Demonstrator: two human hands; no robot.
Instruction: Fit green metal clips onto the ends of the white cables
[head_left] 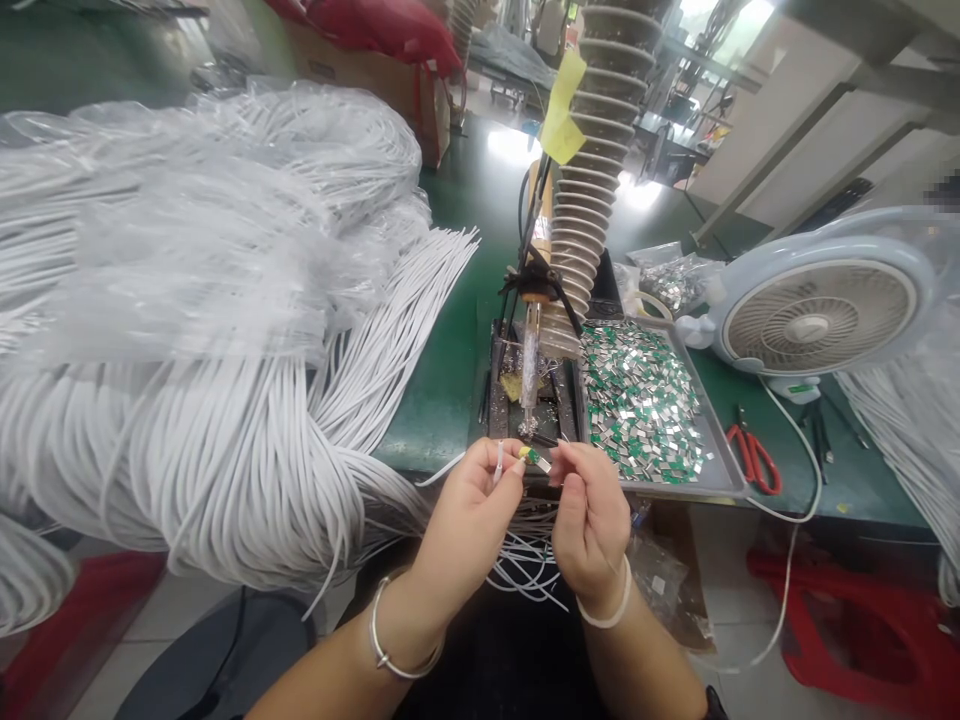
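Observation:
My left hand (466,505) is closed in a pinch on the end of a thin white cable (499,462). My right hand (589,505) is closed too, its fingertips pinching a small green and silver connector piece (535,458) that meets the cable end. Both hands are held close together just in front of a soldering stand (529,385) at the green table's near edge. A metal tray (724,470) full of the same small green and silver pieces lies just right of the stand.
A huge bundle of white cables (225,400) under clear plastic covers the table's left. A ribbed fume hose (600,150) rises behind the stand. A white fan (817,315) and red scissors (754,458) sit at the right. Red stools stand on the floor.

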